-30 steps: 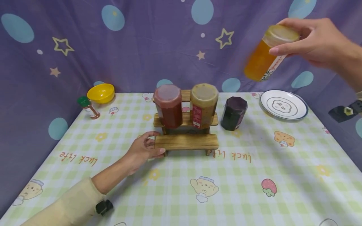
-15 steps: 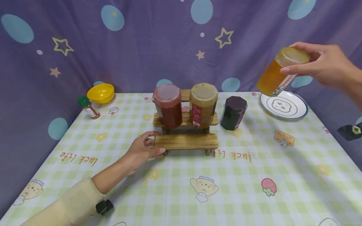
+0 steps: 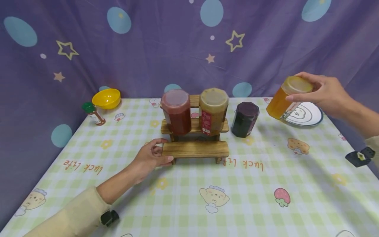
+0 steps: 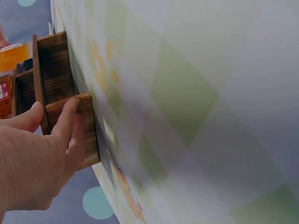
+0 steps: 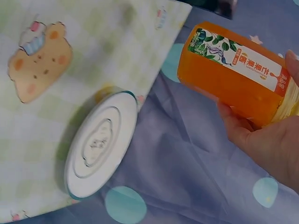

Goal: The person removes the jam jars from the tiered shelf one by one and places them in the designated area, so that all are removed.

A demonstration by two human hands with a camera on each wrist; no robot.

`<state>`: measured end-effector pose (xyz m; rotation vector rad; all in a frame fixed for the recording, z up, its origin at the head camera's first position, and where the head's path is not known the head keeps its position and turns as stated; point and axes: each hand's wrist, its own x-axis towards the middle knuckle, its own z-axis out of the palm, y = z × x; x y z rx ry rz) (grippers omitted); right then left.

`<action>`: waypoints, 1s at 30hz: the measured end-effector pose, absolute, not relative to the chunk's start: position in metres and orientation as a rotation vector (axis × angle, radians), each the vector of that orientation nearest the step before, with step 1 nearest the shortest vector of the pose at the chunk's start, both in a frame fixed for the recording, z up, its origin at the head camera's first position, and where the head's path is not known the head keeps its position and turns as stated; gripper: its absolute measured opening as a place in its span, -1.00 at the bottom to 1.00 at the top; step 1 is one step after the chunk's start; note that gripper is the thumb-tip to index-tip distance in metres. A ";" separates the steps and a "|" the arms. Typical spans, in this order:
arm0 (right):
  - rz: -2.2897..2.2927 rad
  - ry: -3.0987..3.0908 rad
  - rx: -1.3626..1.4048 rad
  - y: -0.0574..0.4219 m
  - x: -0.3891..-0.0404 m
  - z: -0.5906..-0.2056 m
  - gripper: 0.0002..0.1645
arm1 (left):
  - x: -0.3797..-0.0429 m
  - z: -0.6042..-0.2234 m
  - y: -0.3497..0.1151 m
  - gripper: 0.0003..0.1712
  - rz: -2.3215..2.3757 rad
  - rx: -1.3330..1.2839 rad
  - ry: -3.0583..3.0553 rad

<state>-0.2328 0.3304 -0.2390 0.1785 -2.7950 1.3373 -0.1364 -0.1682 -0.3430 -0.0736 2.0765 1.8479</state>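
Observation:
My right hand (image 3: 324, 92) grips an orange jam jar (image 3: 278, 102) near its yellow lid, tilted in the air in front of the plate. Its white label with leaves faces the right wrist camera. At the lowest step of the wooden stepped rack (image 3: 195, 149), my left hand (image 3: 148, 159) pinches the left end between thumb and fingers. A red jam jar (image 3: 177, 113) and a yellowish-brown jar (image 3: 214, 112) stand side by side on the rack's middle step. Right of the rack, a dark purple jar (image 3: 245, 119) stands on the tablecloth.
A white plate (image 3: 311, 115) lies at the back right, partly hidden by the right hand and jar. A yellow bowl (image 3: 106, 98) and a green-capped spice bottle (image 3: 94, 114) stand at the back left. A purple curtain (image 3: 165, 49) hangs behind the table.
My right hand has lowered the orange jar from high in the air, going right and then slightly back left. My left hand and the rack have stayed put.

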 end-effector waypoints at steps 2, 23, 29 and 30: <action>1.345 -2.797 0.200 0.330 -0.232 -0.246 -0.27 | -0.137 -0.343 -0.168 -0.24 1.849 -0.074 2.075; 1.177 -2.850 0.239 0.315 -0.233 -0.312 -0.16 | -0.136 -0.344 -0.168 -0.24 1.849 -0.073 2.082; 1.188 -2.841 0.258 0.316 -0.233 -0.317 -0.16 | -0.136 -0.344 -0.168 -0.24 1.849 -0.067 2.082; 1.183 -2.839 0.261 0.316 -0.233 -0.317 -0.16 | -0.136 -0.344 -0.168 -0.24 1.852 -0.066 2.081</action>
